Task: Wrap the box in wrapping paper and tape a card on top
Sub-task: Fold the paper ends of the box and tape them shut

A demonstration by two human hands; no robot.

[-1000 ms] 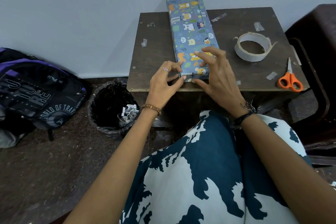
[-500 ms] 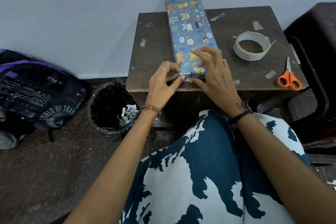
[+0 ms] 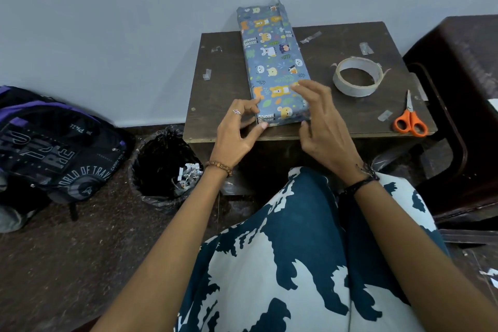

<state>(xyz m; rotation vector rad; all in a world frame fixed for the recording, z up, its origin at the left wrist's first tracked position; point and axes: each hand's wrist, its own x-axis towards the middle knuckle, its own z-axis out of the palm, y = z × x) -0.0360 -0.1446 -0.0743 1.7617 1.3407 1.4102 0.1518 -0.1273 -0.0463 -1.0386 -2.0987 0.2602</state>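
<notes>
Hands at the near end of a long box [image 3: 272,62] wrapped in blue paper printed with cartoon animals. We look down from head height at a small dark wooden table [image 3: 223,83] set against a pale wall. The wrapped box lies lengthwise on it, its far end reaching past the table's back edge towards the wall and its near end close to the front edge.

Our left hand [image 3: 237,135] sits at the box's near left corner, thumb and curled fingers touching the folded paper there; a ring shows on one finger. Our right hand [image 3: 323,127] is at the near right corner, fingers loosely bent over the top of the paper and the thumb beside the end face. We cannot tell whether it grips the box or only touches it.

To the right of the box, apart from it, lies a roll of tape [image 3: 357,77] with a loose end. Orange-handled scissors [image 3: 409,120] rest near the table's front right corner. Small bits of tape are stuck around the tabletop.

On the floor to the left stand a bin [image 3: 159,167] lined in black, holding paper scraps, and beyond it a dark backpack [image 3: 54,148].
</notes>
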